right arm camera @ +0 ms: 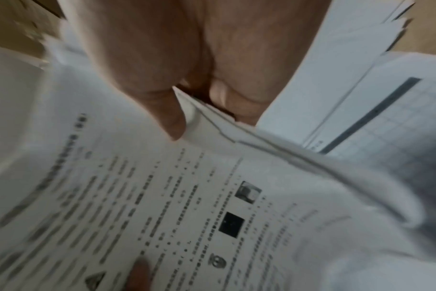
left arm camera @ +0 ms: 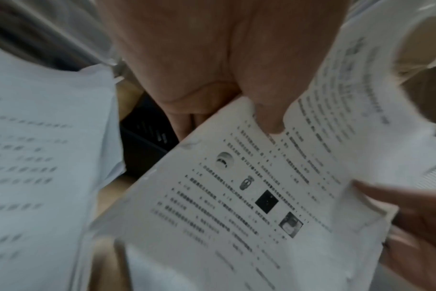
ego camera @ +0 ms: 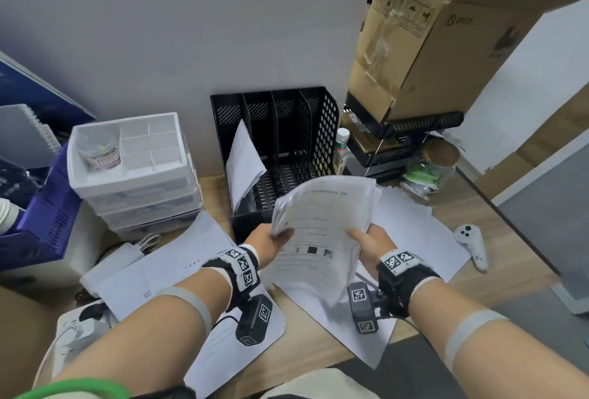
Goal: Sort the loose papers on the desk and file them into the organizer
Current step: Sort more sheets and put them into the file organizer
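L hand [ego camera: 271, 241] & R hand [ego camera: 369, 241] pinch paper stack [ego camera: 322, 223] edges, above desk, organizer [ego camera: 283, 156] behind

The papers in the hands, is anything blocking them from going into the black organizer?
Nothing visible stands between. The left hand and right hand hold the stack of papers just in front of the black organizer. Its leftmost slot already holds a leaning sheet; the other slots look open.

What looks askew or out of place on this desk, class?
The sheet in the organizer leans diagonally and sticks out the front. Loose papers lie overlapping and crooked on the desk.
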### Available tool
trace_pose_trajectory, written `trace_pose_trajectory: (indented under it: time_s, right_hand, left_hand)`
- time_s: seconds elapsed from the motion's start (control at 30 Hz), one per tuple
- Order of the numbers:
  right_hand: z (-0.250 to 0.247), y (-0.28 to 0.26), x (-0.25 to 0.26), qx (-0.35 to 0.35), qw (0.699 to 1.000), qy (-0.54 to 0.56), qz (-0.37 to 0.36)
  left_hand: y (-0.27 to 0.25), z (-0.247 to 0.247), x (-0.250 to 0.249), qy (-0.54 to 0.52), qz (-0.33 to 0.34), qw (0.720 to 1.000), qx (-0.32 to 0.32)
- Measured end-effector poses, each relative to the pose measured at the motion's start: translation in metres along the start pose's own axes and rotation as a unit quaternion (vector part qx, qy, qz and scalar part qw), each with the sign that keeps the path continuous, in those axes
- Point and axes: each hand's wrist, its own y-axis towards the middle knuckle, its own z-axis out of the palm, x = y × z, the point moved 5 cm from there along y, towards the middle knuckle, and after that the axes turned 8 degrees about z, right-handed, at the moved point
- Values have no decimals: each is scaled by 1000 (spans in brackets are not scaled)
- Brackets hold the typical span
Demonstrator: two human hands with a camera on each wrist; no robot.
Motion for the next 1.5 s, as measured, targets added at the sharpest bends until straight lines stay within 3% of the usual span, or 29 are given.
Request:
trace_pose_trajectory:
  time_s: [0.13,0.17,0.27,0.33,0.47,0.57,0.73,0.83,1.1,1.33,1.5]
  right_hand:
    - [-9,-15,60,-200,971,-62,-114]
    - [-2,-21,75,-179,973,-51,-136]
    - [45,-49,113,76,987,-8,-139]
    - [69,-64,135,144,977,-53,-149]
    - [83,-68,174,78,977,-94,-177]
    - [76,-63,195,14,972,-148,-184]
    - [67,-59,217,18,968,-168,-185]
    - [68,-54,231,60,966,-165,-188]
    - [85,5,250,107,954,-211,-186]
    - [98,73,257,54,953,-200,-223]
    - [122,88,233,97,954,-157,-237]
  left_hand:
    - [4,-19,-32,13,60,996,-68]
    - [3,-25,-40,32,78,993,-87]
    - [-3,-40,-66,65,136,978,-146]
    - [-9,-48,-83,103,159,967,-172]
    - [-14,-59,-96,195,212,935,-206]
    - [-9,-53,-86,210,236,938,-146]
    - [6,-43,-59,125,168,974,-82]
    - [19,-37,-48,66,143,983,-94]
    - [67,-34,-32,91,73,982,-149]
    - [109,-54,-27,172,-34,964,-198]
    - [126,-65,-12,119,-85,969,-198]
